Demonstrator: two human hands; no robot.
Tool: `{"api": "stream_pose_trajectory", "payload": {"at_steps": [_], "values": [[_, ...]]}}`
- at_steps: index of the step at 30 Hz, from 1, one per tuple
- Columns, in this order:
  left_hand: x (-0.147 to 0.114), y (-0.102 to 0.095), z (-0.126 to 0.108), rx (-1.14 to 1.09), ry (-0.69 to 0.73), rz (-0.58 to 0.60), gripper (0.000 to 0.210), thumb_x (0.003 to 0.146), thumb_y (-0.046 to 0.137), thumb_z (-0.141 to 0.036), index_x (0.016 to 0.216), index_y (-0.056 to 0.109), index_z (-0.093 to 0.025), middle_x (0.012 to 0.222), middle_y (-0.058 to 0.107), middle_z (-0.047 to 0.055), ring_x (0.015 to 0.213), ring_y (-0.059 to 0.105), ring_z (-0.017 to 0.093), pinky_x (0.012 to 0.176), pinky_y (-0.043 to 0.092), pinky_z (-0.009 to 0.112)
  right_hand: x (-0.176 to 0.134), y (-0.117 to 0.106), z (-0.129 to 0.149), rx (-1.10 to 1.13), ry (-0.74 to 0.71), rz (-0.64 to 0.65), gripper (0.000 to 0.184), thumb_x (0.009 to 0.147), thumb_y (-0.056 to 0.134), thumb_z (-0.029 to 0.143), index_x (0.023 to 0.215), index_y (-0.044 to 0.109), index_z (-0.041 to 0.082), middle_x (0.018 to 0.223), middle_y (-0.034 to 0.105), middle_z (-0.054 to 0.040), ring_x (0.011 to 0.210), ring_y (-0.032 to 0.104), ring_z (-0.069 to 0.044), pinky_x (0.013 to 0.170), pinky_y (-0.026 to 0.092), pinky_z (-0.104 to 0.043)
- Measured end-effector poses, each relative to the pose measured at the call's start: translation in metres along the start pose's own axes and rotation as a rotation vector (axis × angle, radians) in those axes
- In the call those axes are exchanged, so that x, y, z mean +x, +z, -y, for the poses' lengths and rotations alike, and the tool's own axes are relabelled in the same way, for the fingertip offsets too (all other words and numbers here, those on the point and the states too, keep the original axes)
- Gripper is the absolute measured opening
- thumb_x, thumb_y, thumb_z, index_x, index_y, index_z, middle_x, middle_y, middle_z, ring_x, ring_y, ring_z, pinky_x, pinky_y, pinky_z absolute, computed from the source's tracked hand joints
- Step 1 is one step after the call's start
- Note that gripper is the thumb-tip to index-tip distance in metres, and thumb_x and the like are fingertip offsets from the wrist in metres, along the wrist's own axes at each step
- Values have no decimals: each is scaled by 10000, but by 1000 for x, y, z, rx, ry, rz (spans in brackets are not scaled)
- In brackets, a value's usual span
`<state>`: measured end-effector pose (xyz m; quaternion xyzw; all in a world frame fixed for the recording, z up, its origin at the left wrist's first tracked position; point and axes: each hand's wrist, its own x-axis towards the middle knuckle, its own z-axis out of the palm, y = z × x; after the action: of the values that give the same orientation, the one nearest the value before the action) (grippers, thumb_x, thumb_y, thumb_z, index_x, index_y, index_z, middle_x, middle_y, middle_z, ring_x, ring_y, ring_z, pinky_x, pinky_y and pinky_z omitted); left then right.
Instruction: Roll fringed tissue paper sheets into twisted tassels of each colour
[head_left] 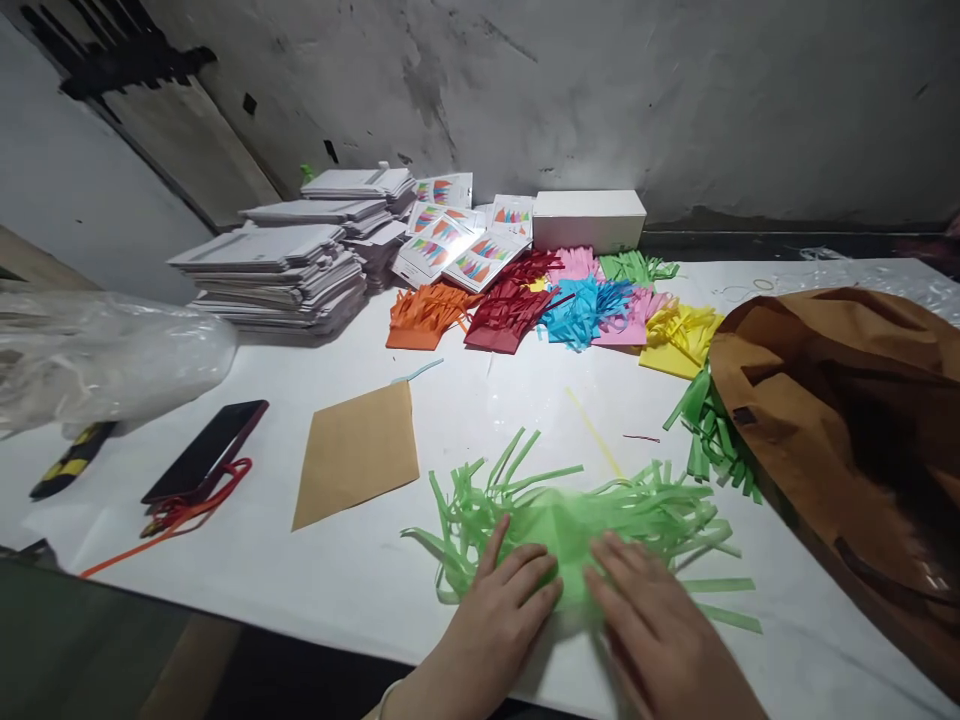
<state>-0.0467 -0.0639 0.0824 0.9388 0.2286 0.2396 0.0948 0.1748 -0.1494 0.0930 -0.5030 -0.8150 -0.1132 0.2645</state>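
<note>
A light green fringed tissue-paper sheet (559, 525) lies on the white table in front of me, its cut strips spreading out to both sides. My left hand (510, 600) rests on the left part of its uncut middle, fingers apart. On the right part lies my right hand (645, 610), fingers stretched out and slightly blurred. Neither hand is wrapped round anything. To the left is a flat brown paper piece (358, 455). Several folded fringed tissue bundles sit farther back, among them an orange one (424, 318), a dark red one (506, 318) and a yellow one (679, 338).
Stacked white packets (262, 270) and a white box (589, 220) stand by the wall. A brown bag (772, 390) takes up the right side, partly over a dark green fringe (712, 440). At left are a phone (206, 450) with red cord and a clear plastic bag (150, 345).
</note>
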Motion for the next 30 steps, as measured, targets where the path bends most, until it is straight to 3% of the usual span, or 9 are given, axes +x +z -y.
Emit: {"api": "stream_pose_trajectory", "payload": {"at_steps": [2,6,12,15,20,22,25,27,30], "values": [[-5,1,0,-19,32,16,236,1035,429,-144,1085,659,-165,1061,739,56,1056,654,197,1206,325,469,15,28,12,159,-38,-83,338,965,380,35,1067,682,147,1018,761,-71,1065,668,-193,1152,354,-415],[-18,-4,6,-52,11,85,227,1037,438,-155,1136,641,-158,1081,738,74,980,652,208,945,520,370,7,46,10,275,24,-89,349,1036,343,101,984,683,165,948,743,-54,1007,659,-182,1078,407,-391],[4,-14,23,-83,-332,284,218,999,495,-184,845,647,-206,781,704,12,733,657,182,667,490,283,12,35,-7,232,280,141,314,1055,383,225,820,592,226,745,636,-2,727,611,-175,709,454,-310],[26,-15,31,52,-541,430,252,984,506,-198,767,632,-200,736,703,14,665,672,198,576,431,275,26,48,-15,77,338,148,376,1076,347,279,755,537,232,639,592,14,588,571,-175,613,393,-297],[43,-12,37,143,-646,465,284,1003,468,-249,800,655,-181,751,723,64,670,696,259,546,407,299,43,63,-21,-55,385,127,378,1085,335,317,769,520,224,536,533,27,454,516,-168,497,262,-303],[44,-10,38,156,-657,479,294,1007,455,-253,814,663,-179,754,730,69,665,698,260,551,417,305,47,59,-19,-100,394,96,322,1077,358,296,862,575,196,683,631,-25,582,601,-185,569,342,-303],[46,-7,39,160,-654,494,298,1006,442,-235,824,671,-177,763,738,76,663,698,261,560,435,318,47,49,-12,-23,277,-1,189,1041,447,209,1030,632,174,1020,703,-105,970,653,-255,927,405,-427],[46,-7,40,156,-640,500,291,1001,449,-224,816,669,-178,763,740,79,662,694,260,564,444,324,44,48,-8,94,135,-38,186,1023,474,166,1037,659,179,1047,716,-86,1051,631,-252,1051,330,-470],[44,-12,40,158,-638,489,252,998,456,-214,861,664,-172,777,730,75,679,680,251,585,458,332,36,54,-5,129,12,7,289,1035,398,131,1031,686,153,947,724,-78,989,629,-234,1061,319,-445]]}}
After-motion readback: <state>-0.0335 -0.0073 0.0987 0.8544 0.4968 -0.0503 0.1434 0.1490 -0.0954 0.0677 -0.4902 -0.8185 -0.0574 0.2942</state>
